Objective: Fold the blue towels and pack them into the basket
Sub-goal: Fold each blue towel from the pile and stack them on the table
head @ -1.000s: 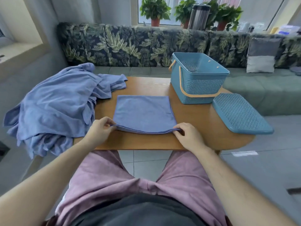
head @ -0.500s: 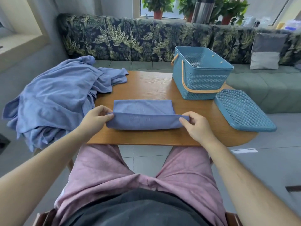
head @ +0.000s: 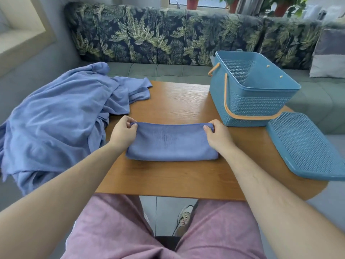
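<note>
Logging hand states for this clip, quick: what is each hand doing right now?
Left hand: pinching the far left corner of the folded towel.
Right hand: pinching the far right corner of the same towel.

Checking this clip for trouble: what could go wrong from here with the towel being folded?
The left hand and right hand pinch only the far corners of the folded blue cloth towel; lifted so, it might sag open. The heap of blue towels overhangs the wooden table and could slide off.
</note>
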A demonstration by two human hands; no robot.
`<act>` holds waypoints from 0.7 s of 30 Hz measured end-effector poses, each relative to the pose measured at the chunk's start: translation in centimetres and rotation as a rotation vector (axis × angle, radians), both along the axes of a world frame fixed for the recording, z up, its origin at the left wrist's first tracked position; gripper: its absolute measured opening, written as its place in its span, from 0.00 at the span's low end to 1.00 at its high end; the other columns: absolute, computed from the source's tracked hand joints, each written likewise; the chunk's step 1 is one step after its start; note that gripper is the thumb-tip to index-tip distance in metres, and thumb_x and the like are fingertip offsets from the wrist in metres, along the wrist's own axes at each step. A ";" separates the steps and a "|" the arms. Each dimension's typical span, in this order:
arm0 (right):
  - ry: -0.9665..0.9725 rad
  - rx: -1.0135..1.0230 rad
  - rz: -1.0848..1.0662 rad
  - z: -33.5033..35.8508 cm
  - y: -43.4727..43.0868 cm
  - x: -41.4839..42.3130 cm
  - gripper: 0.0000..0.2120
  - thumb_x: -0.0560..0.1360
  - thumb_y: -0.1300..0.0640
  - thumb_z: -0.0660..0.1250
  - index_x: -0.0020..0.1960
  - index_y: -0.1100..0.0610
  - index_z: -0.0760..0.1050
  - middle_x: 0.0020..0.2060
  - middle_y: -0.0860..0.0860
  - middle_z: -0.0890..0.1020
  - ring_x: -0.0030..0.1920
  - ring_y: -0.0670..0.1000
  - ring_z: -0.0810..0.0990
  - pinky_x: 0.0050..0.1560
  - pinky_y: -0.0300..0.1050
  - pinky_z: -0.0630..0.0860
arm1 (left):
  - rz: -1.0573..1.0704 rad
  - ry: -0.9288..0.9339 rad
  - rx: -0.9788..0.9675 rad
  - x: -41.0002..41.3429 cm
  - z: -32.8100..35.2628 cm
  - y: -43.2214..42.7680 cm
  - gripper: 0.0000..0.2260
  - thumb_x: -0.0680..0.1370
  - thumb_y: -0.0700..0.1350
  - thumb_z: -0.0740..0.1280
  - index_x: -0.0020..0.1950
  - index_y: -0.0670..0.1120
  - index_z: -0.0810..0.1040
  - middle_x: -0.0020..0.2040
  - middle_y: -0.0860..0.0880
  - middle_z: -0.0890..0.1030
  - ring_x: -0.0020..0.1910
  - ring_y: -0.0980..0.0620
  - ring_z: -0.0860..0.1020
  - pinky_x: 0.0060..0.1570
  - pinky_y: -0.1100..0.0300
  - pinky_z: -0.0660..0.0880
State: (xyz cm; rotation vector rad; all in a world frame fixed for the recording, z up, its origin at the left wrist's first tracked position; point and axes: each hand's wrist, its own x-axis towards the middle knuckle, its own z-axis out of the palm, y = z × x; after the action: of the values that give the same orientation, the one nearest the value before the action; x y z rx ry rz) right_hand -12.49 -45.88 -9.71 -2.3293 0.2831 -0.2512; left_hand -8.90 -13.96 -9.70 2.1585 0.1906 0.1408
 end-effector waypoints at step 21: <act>0.141 -0.506 0.295 -3.8 10.9 0.7 0.25 0.86 0.51 0.47 0.82 0.51 0.54 0.82 0.49 0.52 0.82 0.51 0.45 0.80 0.51 0.44 | -0.502 -0.123 0.642 -1.8 -4.2 -7.5 0.30 0.80 0.57 0.42 0.79 0.51 0.65 0.79 0.51 0.63 0.79 0.46 0.59 0.77 0.44 0.56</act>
State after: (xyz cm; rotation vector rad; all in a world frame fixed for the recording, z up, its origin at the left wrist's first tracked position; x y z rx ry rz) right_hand -11.76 -34.93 -13.54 -2.8541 -0.0715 -0.0087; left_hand -10.71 -21.44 -13.89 2.7445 -0.5372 0.0436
